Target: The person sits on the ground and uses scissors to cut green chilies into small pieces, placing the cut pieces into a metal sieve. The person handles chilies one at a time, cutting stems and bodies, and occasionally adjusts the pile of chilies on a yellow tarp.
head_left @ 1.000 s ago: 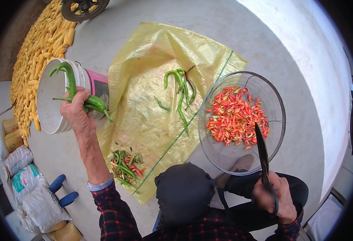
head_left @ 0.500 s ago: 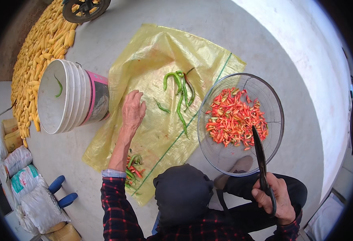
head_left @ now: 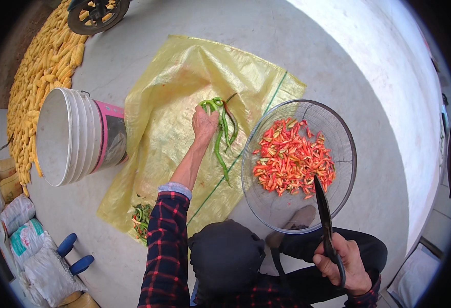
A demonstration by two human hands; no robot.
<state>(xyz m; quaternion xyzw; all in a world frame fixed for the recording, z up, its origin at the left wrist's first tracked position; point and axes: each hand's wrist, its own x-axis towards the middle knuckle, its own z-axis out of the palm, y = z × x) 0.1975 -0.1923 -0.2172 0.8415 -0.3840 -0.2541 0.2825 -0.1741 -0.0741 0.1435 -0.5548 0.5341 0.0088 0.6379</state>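
Right of centre, mesh basket point(head_left: 349, 154) holds chopped red chillies point(head_left: 292, 161); left hand point(head_left: 205, 124) grips green chillies point(head_left: 220, 131); right hand point(head_left: 346, 262) grips scissors point(head_left: 324, 215); white bucket point(head_left: 84, 136) lies tipped.

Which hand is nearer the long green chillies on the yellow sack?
Left. The left hand rests on the long green chillies; the right hand, holding black scissors, is far off by the wire basket.

Left hand point(head_left: 205, 123) extended forward, fingers curled; right hand point(head_left: 344, 262) fisted low.

Left hand point(head_left: 204, 123) has moved from the bucket point(head_left: 74, 136) onto green chillies point(head_left: 220, 128)
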